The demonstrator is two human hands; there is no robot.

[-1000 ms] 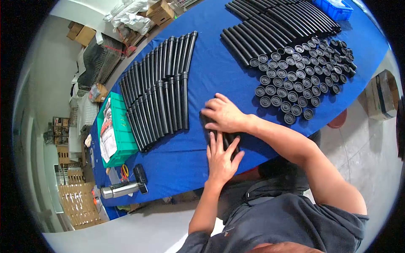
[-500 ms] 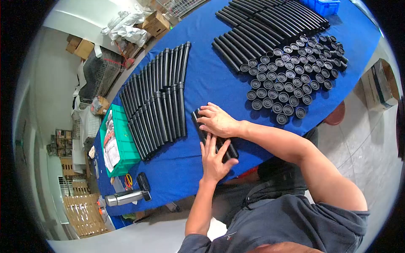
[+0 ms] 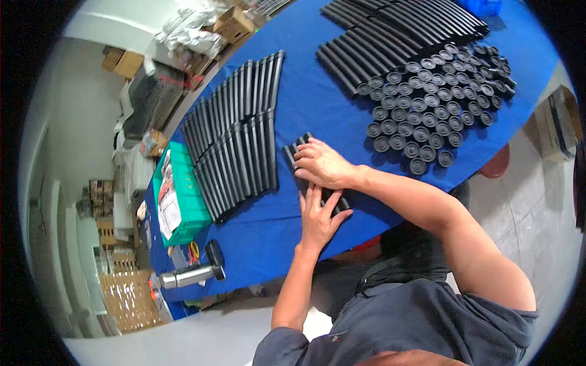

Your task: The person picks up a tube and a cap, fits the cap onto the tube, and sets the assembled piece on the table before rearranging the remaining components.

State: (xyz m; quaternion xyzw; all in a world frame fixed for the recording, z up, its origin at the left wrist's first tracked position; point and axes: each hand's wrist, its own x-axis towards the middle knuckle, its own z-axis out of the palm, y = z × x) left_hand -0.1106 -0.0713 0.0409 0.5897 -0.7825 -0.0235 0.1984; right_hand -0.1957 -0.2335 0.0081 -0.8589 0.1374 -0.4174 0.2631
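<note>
A few black plastic tubes lie side by side on the blue cloth in front of me, largely covered by my hands. My right hand lies across their middle, its fingers bent over the far side. Just below it, my left hand touches the lower part of the tubes with fingers and thumb spread apart. The fingertips of the left meet the underside of the right hand. Exactly how many tubes are under the hands is hidden.
Left of the hands lie two rows of black tubes. Farther right are more tubes and a cluster of black round-ended pieces. A green crate, a steel flask and a blue bin stand near the table edges.
The view has shifted slightly, so the table items sit a little differently in frame. Both hands stay on the tubes; the upper tube ends show more now, and the left fingers look closer together.
</note>
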